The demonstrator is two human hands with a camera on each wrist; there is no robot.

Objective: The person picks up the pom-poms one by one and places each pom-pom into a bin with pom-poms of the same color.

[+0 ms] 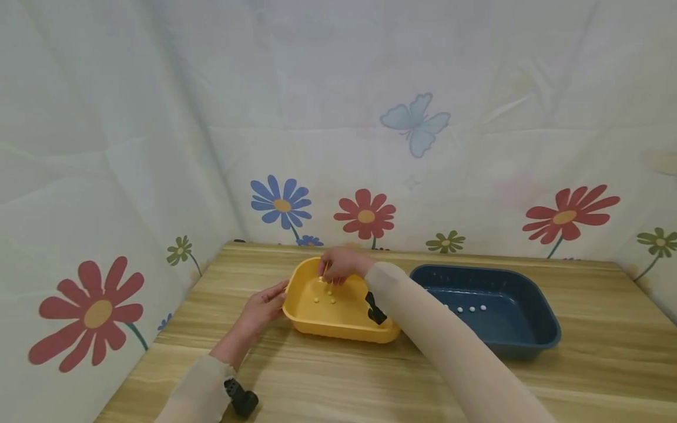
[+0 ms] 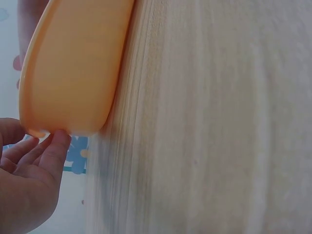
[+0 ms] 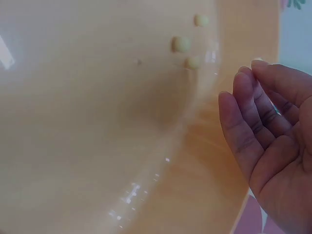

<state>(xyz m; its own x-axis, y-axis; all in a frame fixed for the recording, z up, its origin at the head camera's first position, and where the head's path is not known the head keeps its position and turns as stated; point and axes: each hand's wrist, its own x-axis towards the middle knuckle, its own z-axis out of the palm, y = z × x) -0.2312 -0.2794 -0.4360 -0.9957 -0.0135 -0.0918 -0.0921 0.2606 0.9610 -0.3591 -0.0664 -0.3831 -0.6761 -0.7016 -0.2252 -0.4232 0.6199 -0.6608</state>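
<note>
A yellow plastic basin (image 1: 338, 331) stands on the wooden table. My left hand (image 1: 264, 304) grips its left end, with the thumb at the rim and the fingers against the outer wall in the left wrist view. My right hand (image 1: 341, 265) reaches in over the far side of the basin. Between its fingertips a small pale ball (image 3: 258, 59) is pinched, mostly hidden by the fingers. Three more small round balls (image 3: 181, 44) lie on the basin floor in the right wrist view, just beyond the fingertips.
To the right stands a navy blue basin (image 1: 529, 299) with several small white balls (image 1: 472, 309) in it; my right forearm covers its left part. Behind the wooden table (image 1: 338, 388) hangs a flower-printed curtain (image 1: 338, 147).
</note>
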